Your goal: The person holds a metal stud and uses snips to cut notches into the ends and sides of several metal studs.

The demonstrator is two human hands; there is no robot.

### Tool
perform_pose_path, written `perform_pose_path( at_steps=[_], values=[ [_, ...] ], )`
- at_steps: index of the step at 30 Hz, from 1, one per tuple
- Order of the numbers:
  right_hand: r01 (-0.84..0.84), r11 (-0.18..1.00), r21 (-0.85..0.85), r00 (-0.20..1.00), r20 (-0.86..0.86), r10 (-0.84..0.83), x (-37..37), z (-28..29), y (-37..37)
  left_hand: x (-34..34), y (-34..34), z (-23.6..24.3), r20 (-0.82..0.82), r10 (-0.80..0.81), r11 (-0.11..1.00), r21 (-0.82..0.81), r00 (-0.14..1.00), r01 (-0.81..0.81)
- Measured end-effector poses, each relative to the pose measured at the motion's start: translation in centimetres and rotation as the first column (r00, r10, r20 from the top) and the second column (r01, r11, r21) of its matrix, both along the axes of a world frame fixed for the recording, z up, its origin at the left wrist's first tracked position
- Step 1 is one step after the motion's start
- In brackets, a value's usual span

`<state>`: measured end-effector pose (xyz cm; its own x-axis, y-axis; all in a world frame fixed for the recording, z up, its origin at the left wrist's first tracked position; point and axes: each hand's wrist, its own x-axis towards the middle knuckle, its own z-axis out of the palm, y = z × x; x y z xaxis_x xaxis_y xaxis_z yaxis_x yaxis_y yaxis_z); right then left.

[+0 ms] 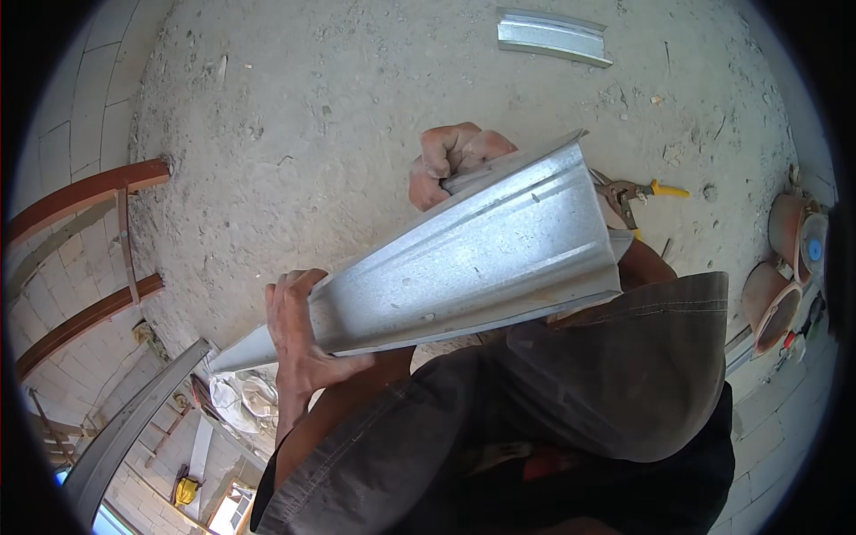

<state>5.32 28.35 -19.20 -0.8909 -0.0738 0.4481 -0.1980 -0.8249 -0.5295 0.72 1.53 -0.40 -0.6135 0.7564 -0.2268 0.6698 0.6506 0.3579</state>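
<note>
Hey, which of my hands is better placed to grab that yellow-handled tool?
Probably your right hand: curled at the far edge of the metal channel, it is nearer the yellow-handled tool. Your left hand grips the channel farther left.

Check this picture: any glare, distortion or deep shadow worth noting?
Head view: glare brightens the face of the metal channel; head view: fisheye curvature bows the upper reddish-brown beam, with black corners around the picture; head view: deep shadow hides detail below the dark shorts.
</note>
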Motion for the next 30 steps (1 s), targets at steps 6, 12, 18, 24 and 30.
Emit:
perform_pose_path(
  at_steps=[6,12,18,24,30],
  values=[
    [0.284,0.671,0.685,0.922,-0.002,-0.387,3.0,2.0,10.4,-0.7,-0.8,-0.4,-0.033,-0.019,1.000,0.004,0.999,0.020],
    [0.092,-0.671,0.735,0.845,-0.414,-0.337,6.9,15.6,18.4,0.7,0.7,-3.2,-0.231,-0.021,0.993,-0.118,0.973,-0.006],
    [0.204,0.086,0.975,0.811,-0.119,-0.572,7.4,7.3,18.8,0.6,2.0,0.3,-0.070,0.062,0.998,0.038,0.996,-0.059],
    [0.429,0.885,-0.181,0.900,-0.003,-0.437,-0.1,-2.0,-2.9,2.3,4.6,1.6,0.036,0.001,0.998,-0.065,0.999,0.001],
    [0.275,-0.126,0.953,0.826,-0.301,-0.477,6.3,7.7,18.4,-0.3,1.4,-1.9,-0.174,-0.097,0.992,-0.094,0.980,0.082]
  ],
)
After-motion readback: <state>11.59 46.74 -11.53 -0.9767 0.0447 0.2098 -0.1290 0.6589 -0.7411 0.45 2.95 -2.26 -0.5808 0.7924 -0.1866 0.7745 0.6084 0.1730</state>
